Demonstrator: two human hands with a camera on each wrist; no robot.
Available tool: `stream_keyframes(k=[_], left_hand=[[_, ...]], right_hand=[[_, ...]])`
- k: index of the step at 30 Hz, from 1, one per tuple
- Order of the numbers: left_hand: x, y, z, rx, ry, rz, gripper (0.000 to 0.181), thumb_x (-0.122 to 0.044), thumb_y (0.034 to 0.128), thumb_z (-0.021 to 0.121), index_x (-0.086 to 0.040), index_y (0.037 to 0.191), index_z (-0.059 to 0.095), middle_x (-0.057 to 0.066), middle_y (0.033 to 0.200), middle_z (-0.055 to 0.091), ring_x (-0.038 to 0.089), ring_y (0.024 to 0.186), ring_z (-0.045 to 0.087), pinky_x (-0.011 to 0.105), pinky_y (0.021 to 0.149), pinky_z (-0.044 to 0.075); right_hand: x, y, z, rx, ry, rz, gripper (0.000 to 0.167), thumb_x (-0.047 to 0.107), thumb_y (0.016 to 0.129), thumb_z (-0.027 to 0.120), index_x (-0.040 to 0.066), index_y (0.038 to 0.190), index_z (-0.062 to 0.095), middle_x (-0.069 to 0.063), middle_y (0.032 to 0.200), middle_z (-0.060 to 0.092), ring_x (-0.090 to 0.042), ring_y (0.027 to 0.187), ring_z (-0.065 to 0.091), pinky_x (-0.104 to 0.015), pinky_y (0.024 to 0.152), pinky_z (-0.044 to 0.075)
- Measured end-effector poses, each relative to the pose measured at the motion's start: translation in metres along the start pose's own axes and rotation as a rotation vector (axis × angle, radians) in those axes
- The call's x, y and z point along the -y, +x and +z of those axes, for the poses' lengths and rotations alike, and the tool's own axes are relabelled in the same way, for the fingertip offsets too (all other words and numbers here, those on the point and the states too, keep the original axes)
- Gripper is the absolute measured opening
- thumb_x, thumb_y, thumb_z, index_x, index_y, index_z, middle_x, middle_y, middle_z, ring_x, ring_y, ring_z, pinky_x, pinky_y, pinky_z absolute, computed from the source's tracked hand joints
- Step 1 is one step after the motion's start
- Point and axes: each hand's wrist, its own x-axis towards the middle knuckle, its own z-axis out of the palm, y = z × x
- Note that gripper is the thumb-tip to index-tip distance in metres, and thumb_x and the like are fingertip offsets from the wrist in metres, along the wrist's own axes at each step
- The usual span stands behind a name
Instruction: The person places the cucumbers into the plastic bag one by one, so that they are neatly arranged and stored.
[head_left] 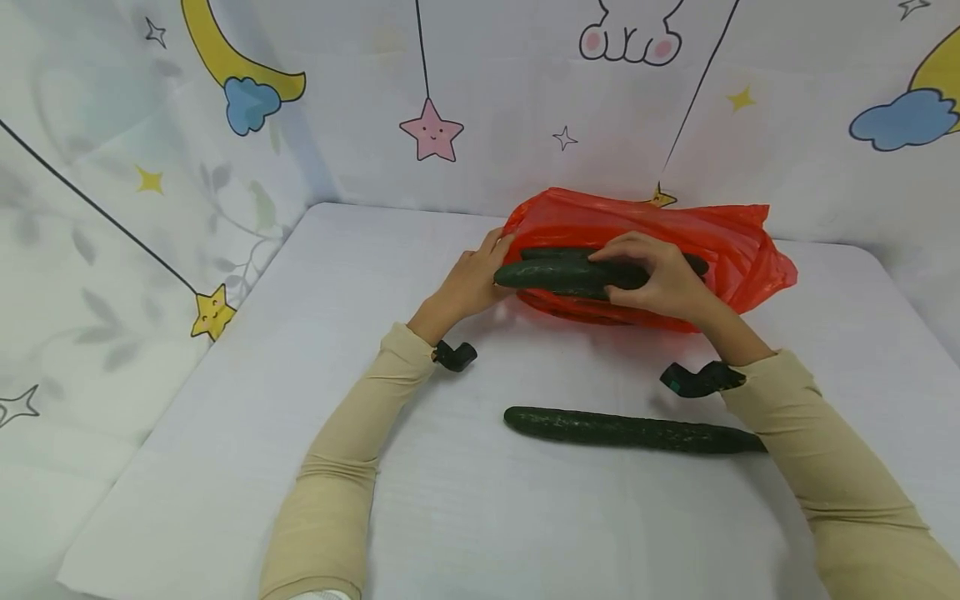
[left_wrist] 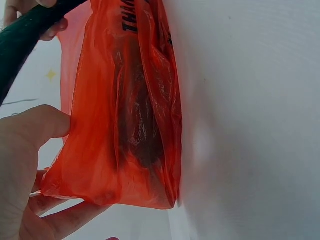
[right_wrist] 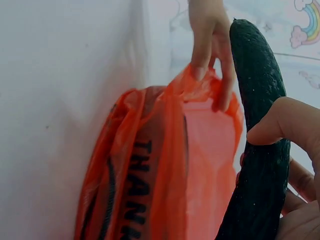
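My right hand (head_left: 658, 279) grips a dark green cucumber (right_wrist: 260, 85), thumb on one side and fingers on the other. That cucumber lies level over the mouth of a red plastic bag (head_left: 738, 250). With my left hand (head_left: 472, 279) I hold the bag's rim at its left end, the thumb on one face and fingers behind in the left wrist view. Inside the bag, a dark cucumber shape (left_wrist: 142, 125) shows through the thin plastic. Another cucumber (head_left: 630, 431) lies on the table in front of the bag, its right end hidden by my right sleeve.
The white-covered table (head_left: 585, 525) spreads out under both arms. Behind it hangs a pale cloth (head_left: 510, 67) printed with stars, moons and clouds, close to the bag's back. A black wrist device (head_left: 701, 380) sits on my right wrist, another (head_left: 454, 356) on my left.
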Motion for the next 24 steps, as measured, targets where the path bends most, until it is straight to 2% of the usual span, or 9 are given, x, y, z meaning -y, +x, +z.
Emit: stream_keyframes(k=[8,18,24], left_hand=[[0.0,0.003,0.001,0.015,0.031,-0.034,0.073,-0.029,0.0917,0.065,-0.002,0.15,0.029,0.015,0.15,0.032,0.027,0.128,0.048,0.047,0.103,0.041],[0.0,0.001,0.001,0.001,0.023,-0.027,0.065,-0.027,0.0942,0.059,0.0,0.148,0.033,0.016,0.151,0.032,0.028,0.128,0.049,0.048,0.104,0.039],[-0.001,0.001,0.002,-0.03,0.018,0.004,0.064,-0.031,0.0963,0.058,0.0,0.146,0.035,0.016,0.149,0.034,0.028,0.125,0.051,0.049,0.103,0.041]], right_hand=[[-0.013,-0.005,0.0,-0.02,0.041,0.017,0.043,-0.012,0.074,0.073,0.0,0.116,0.067,-0.014,0.113,0.063,0.0,0.106,0.056,-0.012,0.093,0.043],[-0.026,-0.009,0.001,-0.062,0.038,0.047,0.045,-0.014,0.073,0.074,-0.002,0.116,0.067,-0.016,0.111,0.063,0.002,0.101,0.055,-0.01,0.089,0.044],[-0.03,-0.008,0.001,-0.109,0.02,0.115,0.046,-0.014,0.073,0.074,-0.003,0.117,0.066,-0.018,0.113,0.063,0.0,0.1,0.053,-0.008,0.087,0.043]])
